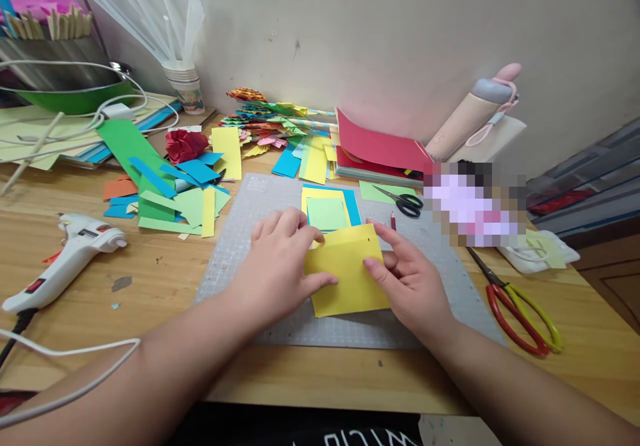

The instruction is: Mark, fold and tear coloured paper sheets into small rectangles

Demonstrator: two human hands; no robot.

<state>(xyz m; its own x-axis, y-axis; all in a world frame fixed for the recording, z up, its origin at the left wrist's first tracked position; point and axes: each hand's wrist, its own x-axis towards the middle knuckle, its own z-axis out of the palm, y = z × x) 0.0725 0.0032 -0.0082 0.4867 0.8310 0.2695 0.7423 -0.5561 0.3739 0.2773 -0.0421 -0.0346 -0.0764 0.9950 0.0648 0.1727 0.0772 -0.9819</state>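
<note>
Centrally, we list one yellow sheet point(350, 273), located over the grey mat point(227, 259). Our right hand point(413, 276) pinches its right side, thumb in front, fingers partly hidden behind. Our left hand point(280, 259) lays its thumb on the sheet's face, forefinger bent near the upper left corner; whether these pinch, we cannot tell. Just beyond the sheet we count one green square point(327, 214), layered over yellow and blue paper. To the right: one pencil point(393, 221); black scissors point(409, 205); large scissors point(523, 319), handles red and yellow-green. To the left: mixed scraps point(190, 199); one white glue gun point(70, 259), on the wooden table point(160, 299). Farther back: one cup point(190, 96) of translucent sticks point(173, 33).
</note>
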